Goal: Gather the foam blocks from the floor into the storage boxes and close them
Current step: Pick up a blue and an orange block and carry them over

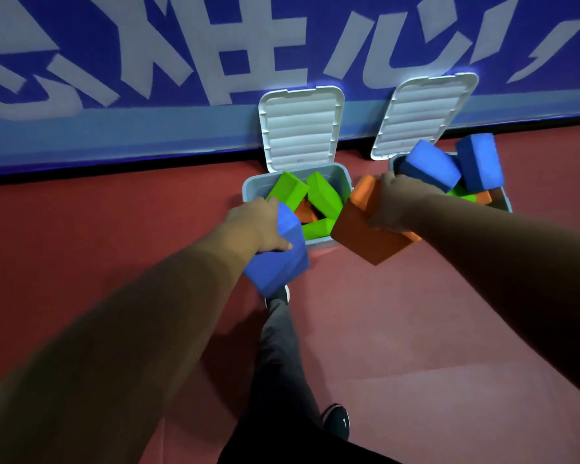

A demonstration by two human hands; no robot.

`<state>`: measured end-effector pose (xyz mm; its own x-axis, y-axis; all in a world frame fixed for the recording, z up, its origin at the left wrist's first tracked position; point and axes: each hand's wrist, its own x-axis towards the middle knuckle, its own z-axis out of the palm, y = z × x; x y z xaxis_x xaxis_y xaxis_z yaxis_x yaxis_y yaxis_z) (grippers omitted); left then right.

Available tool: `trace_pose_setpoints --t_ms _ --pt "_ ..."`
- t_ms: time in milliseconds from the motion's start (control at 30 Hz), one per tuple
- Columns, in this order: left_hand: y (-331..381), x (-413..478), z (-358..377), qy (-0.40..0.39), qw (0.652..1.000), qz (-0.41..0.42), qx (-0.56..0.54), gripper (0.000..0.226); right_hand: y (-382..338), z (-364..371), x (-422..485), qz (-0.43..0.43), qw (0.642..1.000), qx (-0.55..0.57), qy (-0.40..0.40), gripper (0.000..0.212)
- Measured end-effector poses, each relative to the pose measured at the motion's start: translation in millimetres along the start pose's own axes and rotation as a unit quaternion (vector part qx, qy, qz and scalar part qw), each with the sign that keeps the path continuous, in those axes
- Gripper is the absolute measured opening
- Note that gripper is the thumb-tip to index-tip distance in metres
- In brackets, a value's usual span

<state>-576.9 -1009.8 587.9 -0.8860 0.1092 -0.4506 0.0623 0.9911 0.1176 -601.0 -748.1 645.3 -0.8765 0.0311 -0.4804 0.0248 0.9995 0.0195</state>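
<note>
— What sat where?
— The left box [247,189] was mid-frame, the right box [507,205] at centre right, lids [300,128] up, blocks [322,195] inside.
— The hands?
— Left hand [262,222] gripped a blue block [282,262] at the left box's near corner; right hand [395,202] clutched an orange block [365,237] between the boxes.

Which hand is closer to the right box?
Right. The right hand, gripping an orange block, is at the left rim of the right box; the left hand, holding a blue block, is at the front left corner of the left box.

Red floor [416,329] meets a blue wall banner [114,61] with white lettering.
</note>
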Motion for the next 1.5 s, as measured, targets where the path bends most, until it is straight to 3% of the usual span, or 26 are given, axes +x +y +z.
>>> trace_pose_setpoints --t_ms 267,567,700,800,933,1133,1433,1500 --pt "-49 200 -1 -0.064 0.998 0.013 -0.011 0.089 -52 -9 186 0.023 0.996 -0.029 -0.086 0.075" --pt "-80 312 51 -0.095 0.995 -0.036 -0.001 0.093 -74 43 315 -0.009 0.991 -0.072 -0.109 0.075" --pt "-83 352 81 -0.131 0.991 -0.021 0.000 0.097 -79 80 364 -0.030 0.990 -0.071 -0.121 0.073" --pt "-86 375 107 -0.126 0.992 0.010 0.009 0.100 -84 111 396 -0.074 0.985 -0.074 -0.135 0.071" --pt "-84 395 147 -0.074 0.997 0.031 0.020 0.078 -88 147 429 -0.118 0.978 -0.058 -0.162 0.076" --pt "-71 411 180 -0.076 0.997 -0.009 -0.001 0.061 -90 164 460 -0.175 0.977 -0.042 -0.116 0.075" --pt "-51 406 150 -0.124 0.989 -0.076 -0.019 0.054 -68 128 462 -0.106 0.985 -0.018 -0.138 0.071" --pt "-45 400 125 -0.135 0.987 -0.080 -0.023 0.044 -62 111 455 -0.097 0.985 -0.021 -0.143 0.068"
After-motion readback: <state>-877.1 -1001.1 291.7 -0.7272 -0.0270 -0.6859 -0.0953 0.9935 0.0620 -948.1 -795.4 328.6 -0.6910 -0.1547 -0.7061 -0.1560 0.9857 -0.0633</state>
